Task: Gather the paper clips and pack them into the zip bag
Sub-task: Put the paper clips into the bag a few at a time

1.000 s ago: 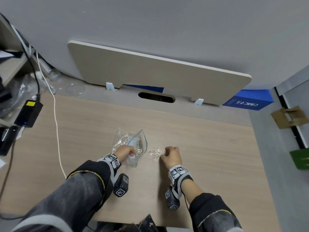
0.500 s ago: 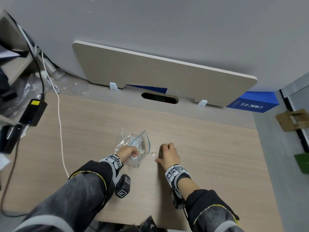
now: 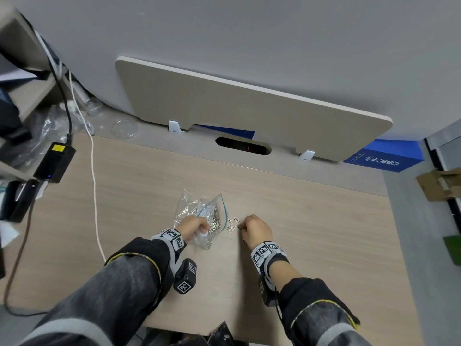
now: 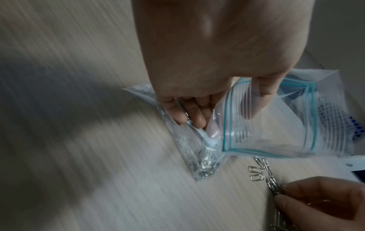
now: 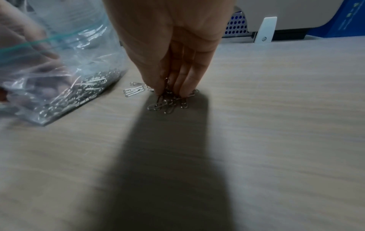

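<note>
A clear zip bag [image 3: 199, 216] with a teal seal lies on the wooden desk, its mouth gaping toward the right and many silver paper clips [image 3: 215, 218] inside. My left hand [image 3: 193, 227] grips the bag [image 4: 256, 125] near its mouth, fingers curled into the plastic. Just right of the bag, my right hand [image 3: 254, 229] pinches a small bunch of paper clips [image 5: 169, 100] against the desk with thumb and fingertips [image 5: 185, 92]. A few loose clips [image 3: 232, 223] lie between the bag [image 5: 59, 78] and that hand; they also show as loose clips [image 4: 256, 171] and loose clips [image 5: 134, 90].
A white cable [image 3: 93, 186] runs down the desk's left side beside a black power adapter [image 3: 55, 162]. A beige panel [image 3: 249, 111] stands behind the desk, with a cable slot [image 3: 243, 146] below it. A blue box [image 3: 384, 157] sits at the back right.
My right hand has slid slightly right and closed its fingers on a bunch of clips, leaving a few loose ones beside the bag. The left hand keeps its hold on the bag.
</note>
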Available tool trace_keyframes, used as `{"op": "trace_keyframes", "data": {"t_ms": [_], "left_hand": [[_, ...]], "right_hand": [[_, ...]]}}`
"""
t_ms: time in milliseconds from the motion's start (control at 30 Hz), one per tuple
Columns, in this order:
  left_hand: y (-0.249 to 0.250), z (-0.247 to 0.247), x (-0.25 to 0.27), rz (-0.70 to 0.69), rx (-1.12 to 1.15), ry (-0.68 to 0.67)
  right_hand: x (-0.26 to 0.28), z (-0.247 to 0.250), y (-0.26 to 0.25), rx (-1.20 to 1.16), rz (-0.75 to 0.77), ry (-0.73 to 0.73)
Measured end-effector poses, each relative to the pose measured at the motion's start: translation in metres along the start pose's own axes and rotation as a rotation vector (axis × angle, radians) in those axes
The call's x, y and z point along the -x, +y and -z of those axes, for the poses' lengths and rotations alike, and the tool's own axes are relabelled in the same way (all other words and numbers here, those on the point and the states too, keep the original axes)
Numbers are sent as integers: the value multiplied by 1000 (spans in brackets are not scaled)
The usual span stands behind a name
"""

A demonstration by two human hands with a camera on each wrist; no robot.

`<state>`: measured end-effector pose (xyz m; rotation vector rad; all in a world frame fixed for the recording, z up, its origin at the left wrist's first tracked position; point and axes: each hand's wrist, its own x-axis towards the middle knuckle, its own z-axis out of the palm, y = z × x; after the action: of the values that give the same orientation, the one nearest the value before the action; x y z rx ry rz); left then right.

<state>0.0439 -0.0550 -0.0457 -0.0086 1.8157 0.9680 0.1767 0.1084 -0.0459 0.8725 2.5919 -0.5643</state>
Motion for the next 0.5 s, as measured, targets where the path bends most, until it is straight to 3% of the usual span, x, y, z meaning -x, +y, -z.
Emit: {"op": "trace_keyframes", "data": {"t_ms": [167, 300, 400, 500], "left_hand": [[1, 0, 1, -21, 1, -11], [1, 1, 2, -22, -16, -25], [1, 2, 1, 0, -21, -24], [1, 1, 1, 12, -3, -20]], "right_hand": [[5, 7, 10, -93, -34, -4], [11, 21, 14, -270, -56, 93], [9, 37, -4, -358, 5, 168], [7, 44, -33, -358, 108, 154]]}}
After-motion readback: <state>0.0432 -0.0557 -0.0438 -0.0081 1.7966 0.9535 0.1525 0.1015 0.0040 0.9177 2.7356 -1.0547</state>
